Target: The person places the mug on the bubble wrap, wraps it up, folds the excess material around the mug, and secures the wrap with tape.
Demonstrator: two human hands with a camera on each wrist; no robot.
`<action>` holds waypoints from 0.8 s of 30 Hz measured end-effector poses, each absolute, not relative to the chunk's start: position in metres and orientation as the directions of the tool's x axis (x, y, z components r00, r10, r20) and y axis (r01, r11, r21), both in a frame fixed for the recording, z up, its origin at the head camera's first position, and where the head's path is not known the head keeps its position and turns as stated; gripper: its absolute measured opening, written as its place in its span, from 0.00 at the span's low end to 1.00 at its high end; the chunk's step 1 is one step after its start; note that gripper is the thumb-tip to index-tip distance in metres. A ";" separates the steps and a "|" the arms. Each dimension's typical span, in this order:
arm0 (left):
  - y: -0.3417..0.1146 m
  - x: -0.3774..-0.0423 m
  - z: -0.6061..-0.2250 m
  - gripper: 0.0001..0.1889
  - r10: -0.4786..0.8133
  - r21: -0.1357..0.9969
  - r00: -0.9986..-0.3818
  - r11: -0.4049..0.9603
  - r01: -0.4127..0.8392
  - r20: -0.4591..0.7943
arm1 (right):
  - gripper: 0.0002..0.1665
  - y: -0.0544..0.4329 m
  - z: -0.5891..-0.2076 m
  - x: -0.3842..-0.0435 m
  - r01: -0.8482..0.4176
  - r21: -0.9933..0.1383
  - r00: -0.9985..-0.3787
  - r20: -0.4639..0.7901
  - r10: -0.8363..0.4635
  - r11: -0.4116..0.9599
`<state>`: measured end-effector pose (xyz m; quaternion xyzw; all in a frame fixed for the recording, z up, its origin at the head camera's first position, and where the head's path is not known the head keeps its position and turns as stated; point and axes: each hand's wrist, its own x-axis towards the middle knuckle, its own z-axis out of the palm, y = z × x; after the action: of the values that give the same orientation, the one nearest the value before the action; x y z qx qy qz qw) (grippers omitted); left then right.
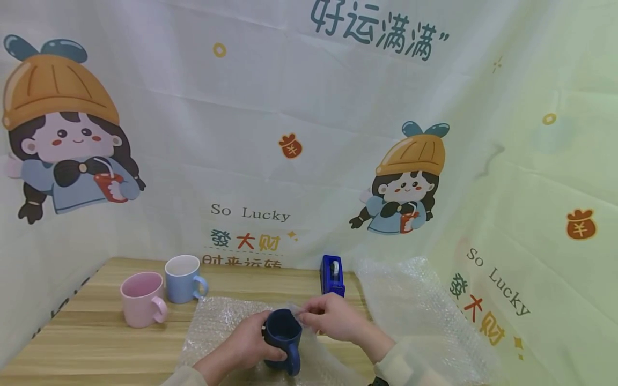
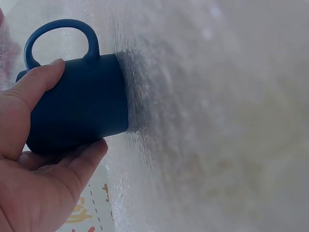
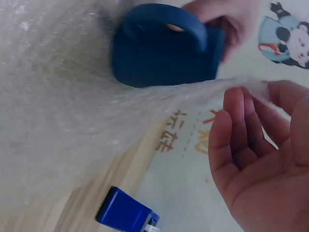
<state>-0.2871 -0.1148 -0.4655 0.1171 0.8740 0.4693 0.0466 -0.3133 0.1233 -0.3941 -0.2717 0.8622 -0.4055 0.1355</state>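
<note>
A dark blue mug [image 1: 282, 343] stands on a sheet of bubble wrap [image 1: 217, 316], its handle toward the viewer. My left hand [image 1: 251, 340] grips the mug around its side, thumb near the handle; the left wrist view shows the mug [image 2: 77, 101] with its base against the wrap. With thumb and fingertips my right hand [image 1: 335, 319] pinches an edge of the bubble wrap, lifted beside the mug's rim. In the right wrist view that raised edge [image 3: 207, 87] runs along the mug's side to the right hand [image 3: 265, 150].
A pink mug [image 1: 142, 300] and a light blue mug [image 1: 183, 279] stand at the left on the wooden table [image 1: 82, 343]. Behind the right hand is a blue tape dispenser [image 1: 331, 276]. Another bubble wrap sheet [image 1: 410, 300] lies at the right. A printed cloth [image 1: 241, 134] hangs behind.
</note>
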 end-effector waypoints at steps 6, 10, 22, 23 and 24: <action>-0.111 -0.286 -0.466 0.38 0.238 0.812 -0.970 0.558 0.170 0.039 | 0.15 0.118 -0.407 -0.313 -0.340 -0.752 -0.781 -0.109 -0.614 0.565; -0.110 -0.288 -0.468 0.40 0.231 0.814 -0.972 0.558 0.163 0.036 | 0.19 0.120 -0.409 -0.316 -0.428 -0.659 -0.765 -0.100 -0.636 0.618; -0.113 -0.303 -0.491 0.43 0.274 0.804 -0.959 0.555 0.214 0.066 | 0.09 0.114 -0.417 -0.332 -0.513 -0.566 -0.768 -0.034 -0.640 0.645; -0.112 -0.302 -0.489 0.43 0.263 0.807 -0.963 0.557 0.196 0.052 | 0.12 0.114 -0.417 -0.332 -0.482 -0.579 -0.787 -0.044 -0.615 0.658; -0.111 -0.301 -0.487 0.43 0.254 0.808 -0.966 0.561 0.181 0.040 | 0.15 0.115 -0.417 -0.333 -0.449 -0.584 -0.806 -0.062 -0.588 0.676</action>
<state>-0.3008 -0.1108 -0.4866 0.1232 0.8824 0.4522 0.0407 -0.3326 0.1146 -0.4173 -0.2858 0.9072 -0.2830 0.1231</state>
